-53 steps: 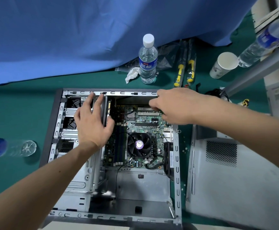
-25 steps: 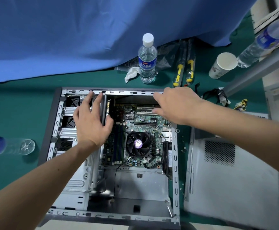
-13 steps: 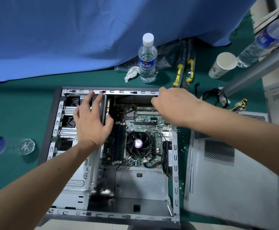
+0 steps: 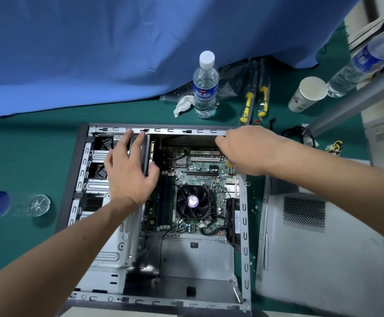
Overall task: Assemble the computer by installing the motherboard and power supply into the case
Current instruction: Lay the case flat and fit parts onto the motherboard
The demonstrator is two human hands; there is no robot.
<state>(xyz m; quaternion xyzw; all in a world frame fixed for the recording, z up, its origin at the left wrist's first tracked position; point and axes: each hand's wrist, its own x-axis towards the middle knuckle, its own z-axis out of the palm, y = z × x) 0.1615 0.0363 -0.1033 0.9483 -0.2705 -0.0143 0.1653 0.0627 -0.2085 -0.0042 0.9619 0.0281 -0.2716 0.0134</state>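
The open computer case point(image 4: 244, 225) lies flat on the green mat. The motherboard point(image 4: 200, 172) sits inside it, with a black CPU fan point(image 4: 192, 201) at its middle. My left hand point(image 4: 129, 175) rests flat on the drive cage point(image 4: 108, 248), fingers straight and reaching the case's far rim, thumb at the board's left edge. My right hand point(image 4: 243, 149) hovers knuckles up over the board's far right corner, fingers curled down. Whatever is under those fingers is hidden, apart from a small yellow bit at the palm's edge.
A grey side panel point(image 4: 319, 259) with a vent grid lies right of the case, partly covering a dark box. Beyond the case stand a water bottle point(image 4: 204, 88), two yellow-handled screwdrivers point(image 4: 254, 104), a paper cup point(image 4: 307, 93) and loose cables point(image 4: 300, 136). Small screws point(image 4: 254, 207) dot the mat.
My right hand has shifted a little around the board's far right corner, first away from me, then back over the slots. My left hand has stayed on the drive cage.
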